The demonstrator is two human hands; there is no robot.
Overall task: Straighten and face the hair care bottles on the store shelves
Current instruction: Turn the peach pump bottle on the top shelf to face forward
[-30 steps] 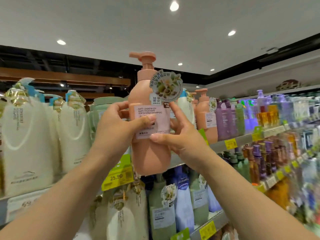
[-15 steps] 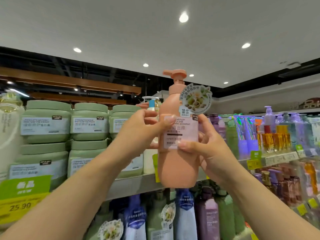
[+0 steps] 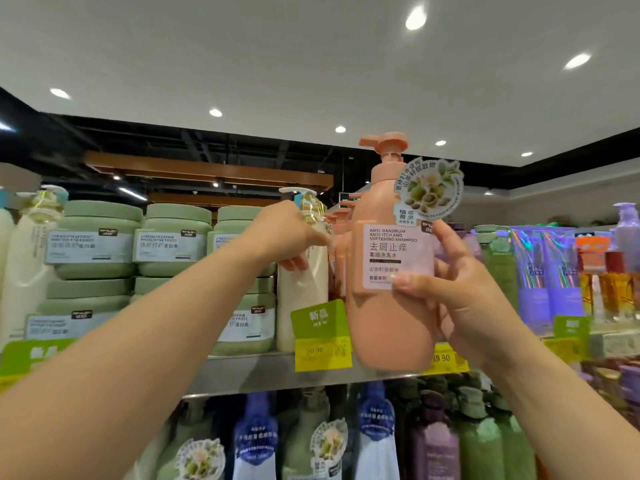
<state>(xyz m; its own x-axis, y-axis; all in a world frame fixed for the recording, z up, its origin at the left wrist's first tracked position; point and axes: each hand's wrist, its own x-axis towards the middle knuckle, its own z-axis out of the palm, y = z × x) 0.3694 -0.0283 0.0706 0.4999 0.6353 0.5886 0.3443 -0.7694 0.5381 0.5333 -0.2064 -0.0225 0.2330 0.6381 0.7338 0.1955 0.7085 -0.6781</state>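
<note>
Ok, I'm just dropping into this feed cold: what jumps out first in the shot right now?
The pink pump bottle dominates, held up in front of the shelf edge by the right hand, its white anti-dandruff shampoo label facing the camera and a round flower tag at its neck. Left of it, the left hand reaches to a cream pump bottle standing on the shelf. Further left sit stacked green jars.

- Green jars (image 3: 173,240) are sitting stacked two high on the shelf's left part.
- Price tags (image 3: 322,353) — yellow under green — are hanging on the shelf edge (image 3: 249,374).
- Ceiling lights (image 3: 415,18) are glowing overhead.
</note>
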